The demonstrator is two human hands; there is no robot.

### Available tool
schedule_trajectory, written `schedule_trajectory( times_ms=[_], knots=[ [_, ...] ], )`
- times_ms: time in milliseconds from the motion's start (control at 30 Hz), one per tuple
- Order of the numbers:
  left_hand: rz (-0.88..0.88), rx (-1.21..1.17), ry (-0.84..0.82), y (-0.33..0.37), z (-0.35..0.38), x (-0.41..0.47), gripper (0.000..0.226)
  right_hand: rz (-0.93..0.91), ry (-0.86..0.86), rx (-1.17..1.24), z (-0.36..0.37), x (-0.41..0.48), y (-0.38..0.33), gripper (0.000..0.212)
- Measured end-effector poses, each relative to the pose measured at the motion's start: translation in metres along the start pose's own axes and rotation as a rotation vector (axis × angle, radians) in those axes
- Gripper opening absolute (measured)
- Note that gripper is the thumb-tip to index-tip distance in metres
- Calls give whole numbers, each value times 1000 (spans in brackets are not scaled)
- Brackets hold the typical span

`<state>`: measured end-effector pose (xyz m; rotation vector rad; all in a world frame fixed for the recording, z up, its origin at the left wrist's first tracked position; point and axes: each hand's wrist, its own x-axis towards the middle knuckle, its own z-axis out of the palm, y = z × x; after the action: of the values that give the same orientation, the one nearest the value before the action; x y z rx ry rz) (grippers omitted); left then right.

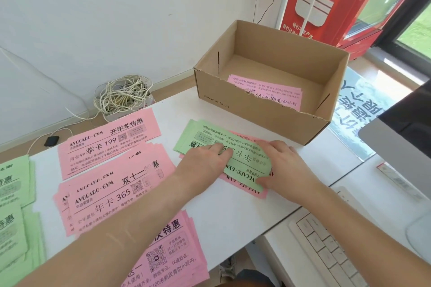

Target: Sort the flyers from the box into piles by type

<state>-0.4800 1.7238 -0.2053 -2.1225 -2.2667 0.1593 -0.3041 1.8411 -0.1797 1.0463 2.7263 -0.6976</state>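
Observation:
A small mixed stack lies on the white table in front of the cardboard box (233, 98): a green flyer (200, 133) on top, pink flyers (242, 185) under it. My left hand (210, 158) rests flat on the green flyer with fingers straight. My right hand (279, 163) lies on the stack's near right end, its thumb at the edge of the green flyer. Several pink flyers (268, 91) remain inside the box. Sorted piles lie to the left: three pink piles (107, 142) (112, 193) (168, 256) and green piles (14, 184) at the far left.
A white keyboard (326, 247) sits at the lower right below a monitor edge (401, 128). A coil of white cable (123, 95) and a black plug (51, 141) lie beyond the table's left end. A red vending machine (333, 2) stands behind the box.

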Motion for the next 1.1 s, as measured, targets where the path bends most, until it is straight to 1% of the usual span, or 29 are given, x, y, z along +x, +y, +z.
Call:
schedule_trajectory(
  times_ms=[100, 133, 200, 233, 267, 300, 367, 400, 433, 467, 500, 533, 567, 600, 633, 667, 700, 767, 800, 900, 933, 967, 1000, 1067, 1100],
  knots=[
    [-63, -97, -34, 2, -9, -1, 42, 129, 37, 259, 0, 4, -12, 77],
    [-96, -123, -61, 4, -13, -1, 44, 169, 51, 358, 0, 5, -14, 70],
    [-134, -167, -117, 9, -22, -2, 58, 261, 82, 671, -1, 5, -16, 50],
    [-156, -220, -135, 14, -27, -1, 64, 294, 84, 846, -3, 3, -18, 38],
    [-177, -291, -150, 20, -31, 0, 70, 303, 75, 970, -5, 1, -21, 30],
    [-194, -353, -179, 25, -33, 1, 77, 289, 60, 1035, -6, -1, -25, 25],
    [-220, -449, -227, 34, -35, 3, 84, 243, 42, 1103, -7, -5, -34, 28],
    [-239, -488, -226, 37, -33, 3, 79, 232, 42, 1144, -6, -6, -37, 29],
    [-275, -523, -200, 39, -33, 3, 67, 240, 49, 1195, -6, -7, -39, 27],
    [-322, -551, -150, 38, -32, 3, 50, 263, 73, 1229, -7, -7, -40, 23],
    [-365, -558, -91, 36, -31, 4, 33, 296, 118, 1220, -8, -7, -38, 19],
    [-399, -552, -54, 32, -32, 3, 21, 324, 179, 1132, -8, -8, -32, 19],
    [-429, -552, -40, 29, -32, 4, 17, 335, 237, 961, -9, -9, -25, 21],
    [-457, -565, -33, 25, -32, 3, 17, 331, 261, 736, -8, -12, -17, 25],
    [-477, -580, -19, 22, -32, 2, 19, 323, 239, 537, -8, -15, -10, 30],
    [-488, -587, -1, 20, -31, 1, 20, 317, 199, 418, -6, -17, -6, 34],
    [-484, -579, 21, 20, -31, -1, 21, 311, 163, 378, -4, -19, -3, 37],
    [-462, -558, 43, 21, -28, -3, 24, 284, 131, 390, 1, -20, -3, 41],
    [-441, -550, 51, 23, -27, -5, 30, 277, 127, 402, 4, -19, -5, 42],
    [-357, -579, 144, 28, -24, -7, 66, 319, 118, 511, 7, -14, -8, 42],
    [-327, -574, 160, 29, -21, -9, 73, 354, 113, 583, 7, -13, -9, 41],
    [-313, -550, 162, 30, -19, -10, 74, 391, 101, 680, 6, -11, -8, 40],
    [-304, -526, 158, 30, -18, -10, 68, 417, 84, 798, 5, -9, -9, 40],
    [-290, -529, 139, 27, -18, -9, 40, 422, 53, 1009, 2, -7, -12, 34],
    [-282, -579, 87, 25, -21, -8, 39, 413, 55, 1075, 1, -6, -14, 32]
  ],
)
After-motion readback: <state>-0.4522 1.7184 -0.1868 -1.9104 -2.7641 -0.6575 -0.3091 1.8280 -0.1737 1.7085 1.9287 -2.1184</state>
